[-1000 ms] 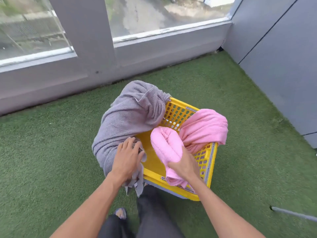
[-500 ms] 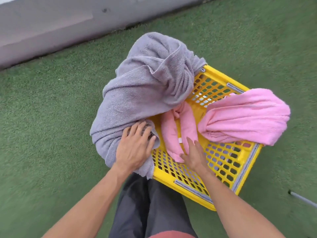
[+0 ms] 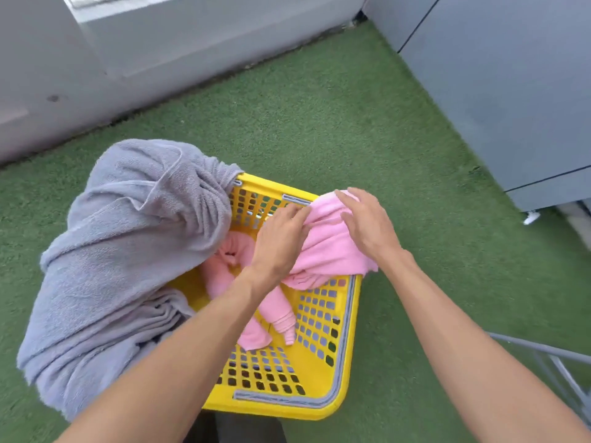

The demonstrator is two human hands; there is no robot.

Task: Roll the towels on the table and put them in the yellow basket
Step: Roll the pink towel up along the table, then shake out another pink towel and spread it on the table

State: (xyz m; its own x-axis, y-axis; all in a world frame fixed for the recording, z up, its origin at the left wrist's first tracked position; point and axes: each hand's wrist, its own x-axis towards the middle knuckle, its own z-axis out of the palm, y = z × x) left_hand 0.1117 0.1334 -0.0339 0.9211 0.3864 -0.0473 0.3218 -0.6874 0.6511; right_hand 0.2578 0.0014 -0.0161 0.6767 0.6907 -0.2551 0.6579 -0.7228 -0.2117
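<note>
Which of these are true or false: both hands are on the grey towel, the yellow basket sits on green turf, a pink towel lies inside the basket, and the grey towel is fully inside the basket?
1. Both hands are on the grey towel. False: the left hand and right hand are on the pink towel over the rim.
2. The yellow basket sits on green turf. True.
3. A pink towel inside the basket lies there. True.
4. The grey towel is fully inside the basket. False: it drapes over the basket's left side.
</note>
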